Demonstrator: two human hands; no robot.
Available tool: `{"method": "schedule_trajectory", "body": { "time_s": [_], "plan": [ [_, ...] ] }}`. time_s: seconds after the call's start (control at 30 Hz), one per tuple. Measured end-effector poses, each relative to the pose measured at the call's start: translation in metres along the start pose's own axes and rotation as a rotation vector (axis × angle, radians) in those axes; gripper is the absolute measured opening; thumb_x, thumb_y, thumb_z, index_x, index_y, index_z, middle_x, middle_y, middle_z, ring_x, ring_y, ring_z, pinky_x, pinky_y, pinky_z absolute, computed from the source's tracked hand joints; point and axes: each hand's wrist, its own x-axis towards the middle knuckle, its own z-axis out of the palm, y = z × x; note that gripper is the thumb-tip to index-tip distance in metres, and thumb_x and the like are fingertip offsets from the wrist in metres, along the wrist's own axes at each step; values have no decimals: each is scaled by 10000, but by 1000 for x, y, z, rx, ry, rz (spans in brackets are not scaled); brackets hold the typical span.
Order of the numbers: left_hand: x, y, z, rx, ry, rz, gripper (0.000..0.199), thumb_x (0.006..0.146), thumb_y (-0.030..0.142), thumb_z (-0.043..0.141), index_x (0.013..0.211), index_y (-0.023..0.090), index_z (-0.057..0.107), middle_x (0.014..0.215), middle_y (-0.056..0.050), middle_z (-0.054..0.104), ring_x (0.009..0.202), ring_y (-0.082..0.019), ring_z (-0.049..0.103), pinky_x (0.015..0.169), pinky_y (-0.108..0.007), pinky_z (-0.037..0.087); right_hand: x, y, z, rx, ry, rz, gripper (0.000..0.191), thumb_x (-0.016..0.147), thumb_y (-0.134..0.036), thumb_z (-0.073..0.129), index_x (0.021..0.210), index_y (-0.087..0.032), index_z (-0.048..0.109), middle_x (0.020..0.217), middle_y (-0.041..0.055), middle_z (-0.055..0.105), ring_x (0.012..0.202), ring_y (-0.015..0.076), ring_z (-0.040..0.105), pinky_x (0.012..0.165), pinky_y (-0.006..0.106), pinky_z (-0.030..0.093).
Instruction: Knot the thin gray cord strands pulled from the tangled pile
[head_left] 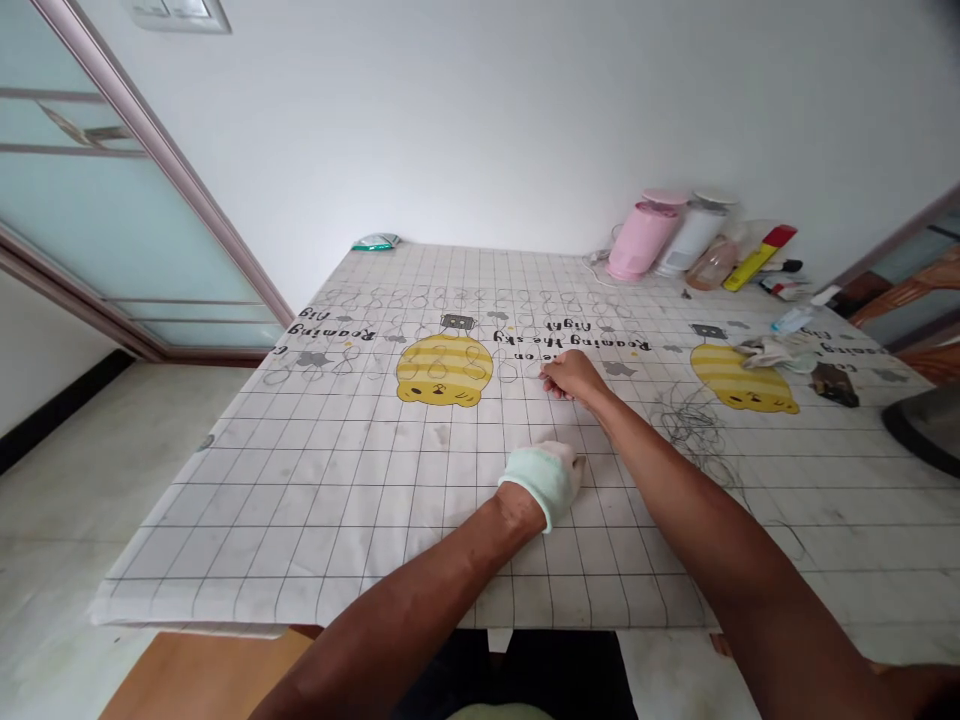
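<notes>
My right hand (568, 378), bare, is closed in a pinch low over the tablecloth, its fingertips at the edge of a thin, dark wire loop (532, 370). Nearer to me, my left hand (545, 478) wears a whitish glove with a pale green cuff. Its fingers are curled closed on the cloth, and what they may hold is hidden. Beyond both hands, several thin wire loops (508, 372) lie spread in rows across the checked tablecloth (360, 440). A loose tangle of the same wire (690, 425) lies right of my right forearm.
Along the wall at the back right stand a pink cylinder-shaped device (643, 238), a white one (691, 235) and a yellow-and-red box (761, 258). A glove (780, 352) and a clear bottle (802, 315) lie at right. A small packet (376, 242) sits at the far left corner.
</notes>
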Motion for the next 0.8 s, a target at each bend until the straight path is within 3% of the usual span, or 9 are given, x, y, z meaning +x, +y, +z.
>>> {"method": "schedule_trajectory", "body": {
  "time_s": [0.27, 0.4, 0.53, 0.67, 0.8],
  "plan": [
    [-1, 0, 4, 54, -27, -26, 503, 1088, 434, 392, 1140, 150, 803, 1121, -157, 784, 1033, -317, 765, 862, -403, 589, 15, -7, -2, -251, 9, 14, 244, 1041, -310, 623, 880, -136, 681, 725, 112, 778, 431, 124, 565, 459, 264, 421],
    [-1, -2, 4, 53, -2, -9, 494, 1091, 426, 395, 1164, 145, 795, 1139, -160, 785, 1058, -318, 764, 884, -406, 584, -4, -5, -11, -337, 0, -7, 359, 1059, -374, 571, 797, -151, 671, 672, 115, 758, 459, 151, 592, 492, 281, 437],
    [-3, -4, 2, 64, -10, 14, 488, 1093, 416, 398, 1146, 150, 803, 1150, -161, 789, 1061, -324, 764, 871, -402, 578, -40, 12, -29, -363, -23, -67, 339, 1043, -369, 590, 776, -172, 661, 689, 65, 767, 460, 131, 597, 529, 270, 441],
    [-4, -6, 6, 54, 69, 11, 462, 1094, 422, 423, 1119, 169, 809, 1145, -154, 793, 1092, -304, 751, 914, -378, 555, -76, 42, -80, -344, 89, -167, 343, 1030, -385, 568, 767, -186, 663, 675, 34, 745, 467, 130, 596, 493, 261, 399],
    [-5, -7, 5, 77, 76, -7, 466, 1098, 423, 417, 1009, 182, 806, 1048, -136, 795, 1009, -279, 755, 839, -350, 536, -99, 79, -165, -361, 345, -162, 280, 991, -344, 582, 792, -178, 688, 729, 40, 755, 517, 135, 622, 499, 252, 396]
  ]
}}
